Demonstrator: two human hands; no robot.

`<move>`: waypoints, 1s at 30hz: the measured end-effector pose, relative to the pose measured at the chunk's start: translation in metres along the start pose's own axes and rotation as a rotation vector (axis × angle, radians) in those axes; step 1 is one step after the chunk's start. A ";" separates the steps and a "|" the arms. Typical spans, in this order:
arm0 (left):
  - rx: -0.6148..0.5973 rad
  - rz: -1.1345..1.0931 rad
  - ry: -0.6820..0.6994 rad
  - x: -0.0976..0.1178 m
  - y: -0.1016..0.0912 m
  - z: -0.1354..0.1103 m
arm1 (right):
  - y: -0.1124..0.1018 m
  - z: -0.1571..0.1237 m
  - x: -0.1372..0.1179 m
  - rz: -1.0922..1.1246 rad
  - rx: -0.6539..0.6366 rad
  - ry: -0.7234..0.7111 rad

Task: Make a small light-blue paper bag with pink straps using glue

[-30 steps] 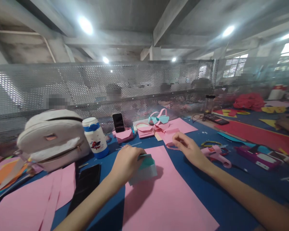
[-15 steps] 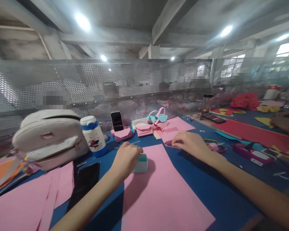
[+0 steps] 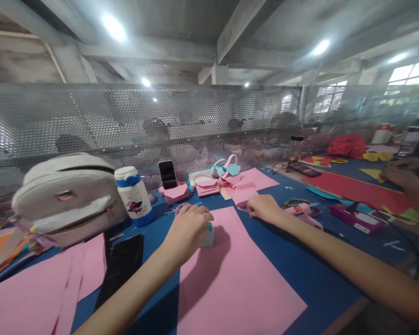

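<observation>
Left hand on the small pale-blue paper box, right hand at the folded pink paper

We see the small pale-blue paper box (image 3: 207, 236) under the fingers of the left hand (image 3: 190, 225), over the upper part of a large pink sheet (image 3: 244, 284) on the blue bench (image 3: 300, 265). The left hand is bent down from above, its fingers curled round the box and hiding most of it, so we cannot tell which fingers pinch it, nor whether it touches the sheet. A thin pink loop (image 3: 179, 209) pokes out behind the knuckles; we cannot tell if it joins the box.

The right hand (image 3: 263, 208) is across from it, to the right of the box and well apart, beyond the sheet's edge. Its fingers are curled in at the near end of some folded pink paper (image 3: 242, 190); we cannot tell whether they pinch it. Just behind that forearm we find a pink glue gun (image 3: 302, 210), partly covered.

Farther back, we count 2 pink paper handbags (image 3: 206, 186) and 1 teal bag (image 3: 226, 170). A smartphone (image 3: 168, 174) stands upright behind the left handbag, near a white-and-blue bottle (image 3: 134, 200). At far right, a co-worker's hand (image 3: 403, 176) is near yellow paper (image 3: 372, 175).
</observation>
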State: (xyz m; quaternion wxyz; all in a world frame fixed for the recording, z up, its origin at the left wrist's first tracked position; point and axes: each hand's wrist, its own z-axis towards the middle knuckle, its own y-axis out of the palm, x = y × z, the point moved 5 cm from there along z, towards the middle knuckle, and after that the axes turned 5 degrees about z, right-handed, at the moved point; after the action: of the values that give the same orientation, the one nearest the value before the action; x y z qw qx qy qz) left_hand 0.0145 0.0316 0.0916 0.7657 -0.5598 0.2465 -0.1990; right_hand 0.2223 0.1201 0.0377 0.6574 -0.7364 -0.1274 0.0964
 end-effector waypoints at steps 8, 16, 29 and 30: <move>0.010 -0.026 -0.002 0.000 -0.002 0.000 | 0.002 0.000 -0.007 -0.077 0.034 -0.073; 0.010 -0.046 0.000 0.003 -0.005 -0.002 | 0.002 -0.005 -0.023 -0.161 0.101 -0.144; 0.013 -0.093 -0.010 0.007 -0.008 -0.001 | -0.008 -0.019 -0.010 -0.209 0.034 -0.131; 0.013 -0.096 -0.011 0.008 -0.009 -0.001 | -0.008 -0.019 -0.007 -0.208 0.032 -0.121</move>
State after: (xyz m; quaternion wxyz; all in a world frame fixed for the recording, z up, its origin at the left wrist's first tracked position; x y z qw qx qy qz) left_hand 0.0197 0.0240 0.0984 0.7603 -0.5670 0.2137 -0.2340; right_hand 0.2210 0.1005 0.0478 0.6665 -0.7016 -0.2410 0.0738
